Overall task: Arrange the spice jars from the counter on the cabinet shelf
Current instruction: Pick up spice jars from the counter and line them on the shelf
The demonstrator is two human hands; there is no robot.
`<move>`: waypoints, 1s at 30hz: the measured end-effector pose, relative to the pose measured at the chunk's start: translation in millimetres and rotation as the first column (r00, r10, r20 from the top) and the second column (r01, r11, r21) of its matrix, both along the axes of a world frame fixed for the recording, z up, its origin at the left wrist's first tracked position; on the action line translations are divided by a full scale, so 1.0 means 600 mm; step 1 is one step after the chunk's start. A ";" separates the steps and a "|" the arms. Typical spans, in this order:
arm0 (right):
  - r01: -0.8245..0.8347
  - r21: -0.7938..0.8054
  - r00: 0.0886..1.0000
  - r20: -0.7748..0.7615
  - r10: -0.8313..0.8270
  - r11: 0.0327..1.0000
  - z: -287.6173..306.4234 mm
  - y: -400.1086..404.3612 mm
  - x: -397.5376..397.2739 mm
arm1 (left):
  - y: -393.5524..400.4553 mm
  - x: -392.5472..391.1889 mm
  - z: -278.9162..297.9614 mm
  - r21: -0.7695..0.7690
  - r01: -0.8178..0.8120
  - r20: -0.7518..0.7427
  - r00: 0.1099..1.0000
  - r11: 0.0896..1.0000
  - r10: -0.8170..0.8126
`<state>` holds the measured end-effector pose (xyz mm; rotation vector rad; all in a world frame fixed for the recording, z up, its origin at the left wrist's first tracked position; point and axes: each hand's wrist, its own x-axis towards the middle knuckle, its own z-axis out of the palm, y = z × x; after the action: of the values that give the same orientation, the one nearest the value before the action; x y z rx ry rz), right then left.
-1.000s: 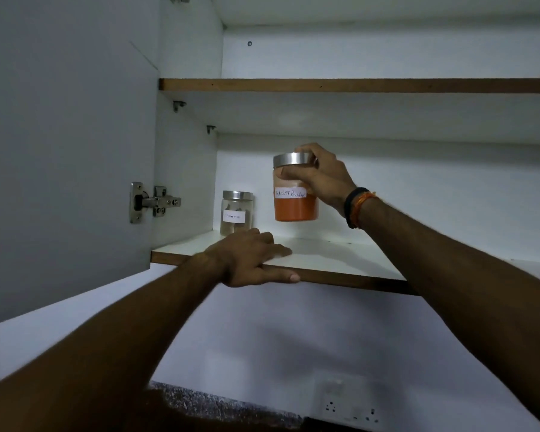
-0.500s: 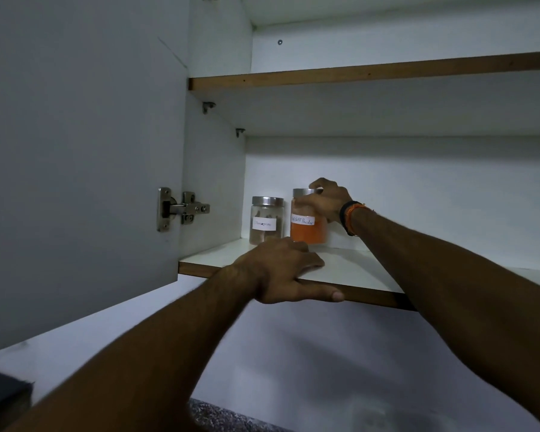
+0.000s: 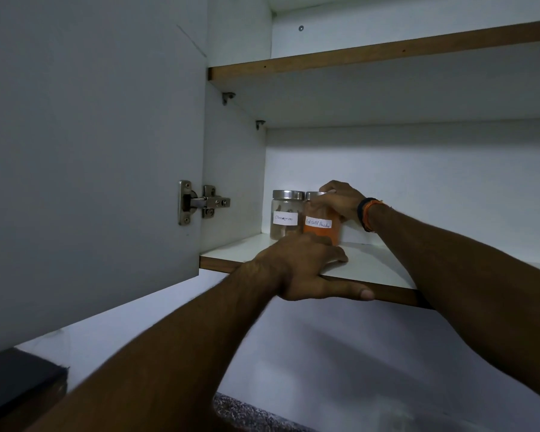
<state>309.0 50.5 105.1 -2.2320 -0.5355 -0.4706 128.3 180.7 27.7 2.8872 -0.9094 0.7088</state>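
The right hand point(image 3: 340, 201) held its grip curled round the steel-lidded glass jar of orange chilli powder point(image 3: 321, 224), set beside the steel-lidded cinnamon jar point(image 3: 286, 215) on the white cabinet shelf point(image 3: 371, 266), while the left hand point(image 3: 303, 269) lay with fingers spread on the shelf edge; letting go seemed next.

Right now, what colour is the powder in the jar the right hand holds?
Orange-red, in the red chilli powder jar under the right hand; head view shows it best.

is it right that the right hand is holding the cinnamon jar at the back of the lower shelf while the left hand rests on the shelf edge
Not quite. The head view shows the right hand gripping the red chilli powder jar, not the cinnamon jar, which stands untouched to its left. The rest holds: the left hand rests on the lower shelf edge.
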 end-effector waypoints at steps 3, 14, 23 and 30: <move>-0.003 -0.007 1.000 0.025 0.003 1.000 0.001 -0.003 0.000 | 0.000 0.002 -0.002 0.000 -0.005 0.009 1.000 1.000 0.005; 0.061 -0.058 0.994 0.097 -0.055 0.996 0.010 -0.014 -0.006 | 0.000 0.003 -0.001 0.017 -0.048 0.020 0.999 0.999 0.048; 0.114 -0.089 0.985 0.141 -0.101 0.989 0.005 -0.014 -0.009 | 0.000 0.005 0.000 0.015 -0.049 0.010 0.999 0.999 0.049; 0.245 -0.108 0.923 0.329 -0.198 0.964 0.006 -0.014 -0.051 | -0.002 0.000 0.001 0.021 -0.066 -0.017 0.998 0.998 0.066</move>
<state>278.3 42.3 109.0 -2.3856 -0.4935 -0.9469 128.4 179.4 28.1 2.9492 -0.8281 0.6813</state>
